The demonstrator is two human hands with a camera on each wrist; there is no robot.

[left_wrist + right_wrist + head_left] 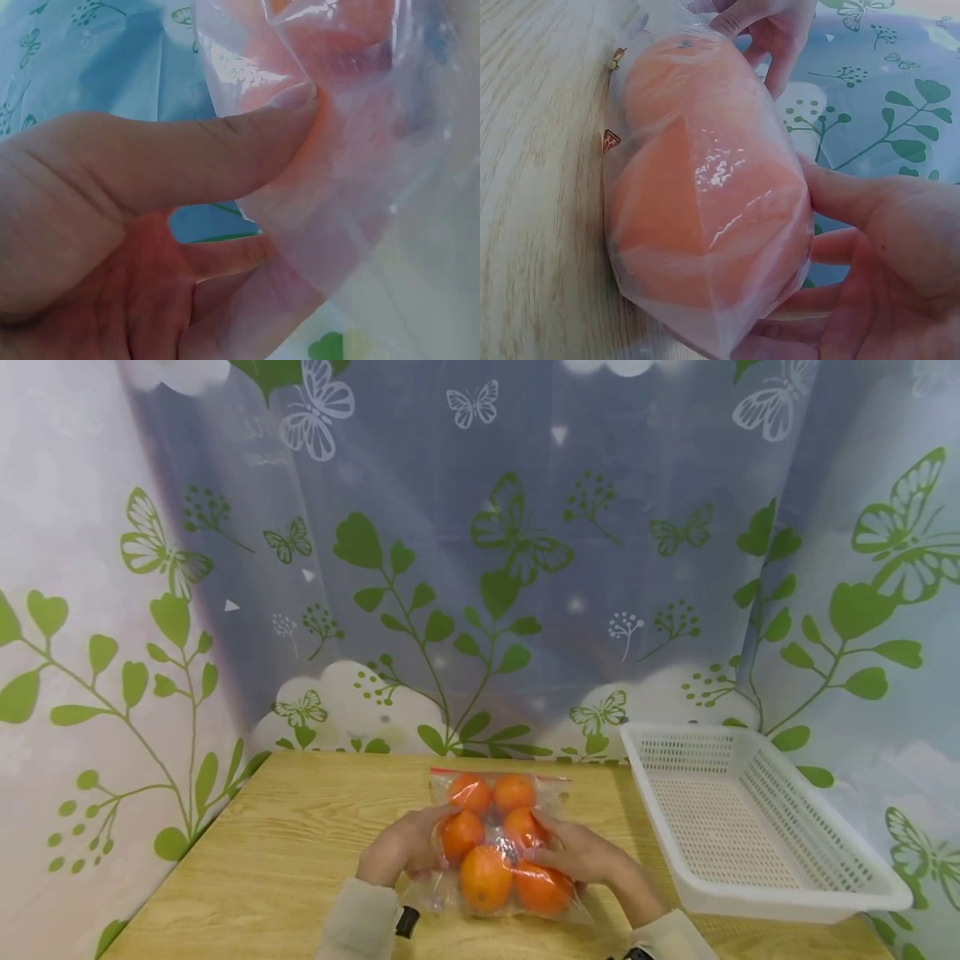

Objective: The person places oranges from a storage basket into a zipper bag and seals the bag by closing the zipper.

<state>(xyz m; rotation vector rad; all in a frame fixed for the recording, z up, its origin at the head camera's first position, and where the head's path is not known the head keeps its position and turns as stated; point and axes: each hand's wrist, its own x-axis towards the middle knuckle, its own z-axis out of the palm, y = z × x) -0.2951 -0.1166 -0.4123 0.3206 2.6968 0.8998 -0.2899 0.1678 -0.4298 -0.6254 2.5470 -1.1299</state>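
A clear zip bag (442,892) with a red strip along its far edge holds several oranges (486,878), over the wooden table in the head view. My left hand (405,845) grips the bag's left side; in the left wrist view its thumb (225,150) lies on the plastic and other fingers show behind the film. On the opposite side, my right hand (583,853) holds the bag, thumb on one face and fingers curled beneath, as the right wrist view shows. Small printed pictures mark the plastic in that view. Some fingertips are hidden by the bag.
A white perforated plastic basket (795,897) stands to the right of the bag. The wooden table (300,827) reaches back to a patterned curtain (450,568) with butterflies and leaves, which also hangs along both sides.
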